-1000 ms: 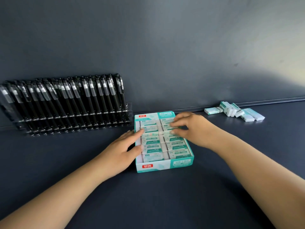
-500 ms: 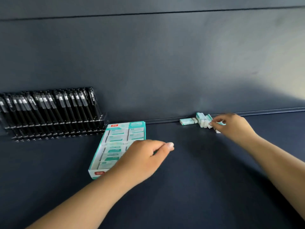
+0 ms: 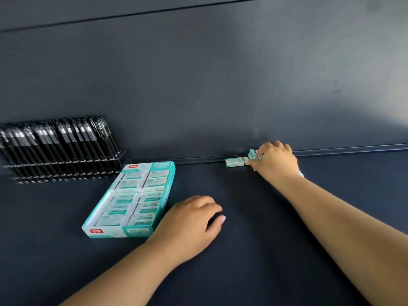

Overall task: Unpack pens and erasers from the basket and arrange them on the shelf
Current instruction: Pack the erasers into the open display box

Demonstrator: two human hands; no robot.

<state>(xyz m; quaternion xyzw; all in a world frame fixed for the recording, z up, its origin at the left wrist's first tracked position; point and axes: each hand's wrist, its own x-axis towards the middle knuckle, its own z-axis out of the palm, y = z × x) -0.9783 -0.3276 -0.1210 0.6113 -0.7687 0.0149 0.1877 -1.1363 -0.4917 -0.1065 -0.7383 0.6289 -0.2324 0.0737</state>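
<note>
A teal and white eraser box [image 3: 141, 231] lies open on the dark shelf, with rows of wrapped erasers [image 3: 123, 198] inside. My left hand [image 3: 194, 221] rests on the shelf just right of the box, fingers loosely curled, holding nothing. Far back by the wall, my right hand [image 3: 276, 160] covers a small pile of loose erasers, with its fingers curled round some of them. One loose eraser [image 3: 234, 162] lies flat to the left of that hand, and another [image 3: 251, 153] stands at its fingertips. The rest of the pile is hidden under the hand.
A clear rack of several black pens [image 3: 59, 146] leans against the back wall at the left. The dark shelf surface [image 3: 242, 250] meets the wall along a low ledge [image 3: 353, 149].
My right hand left the box and reached to the loose erasers at the back wall. My left hand came off the box and settled on the shelf beside it. My view swung right.
</note>
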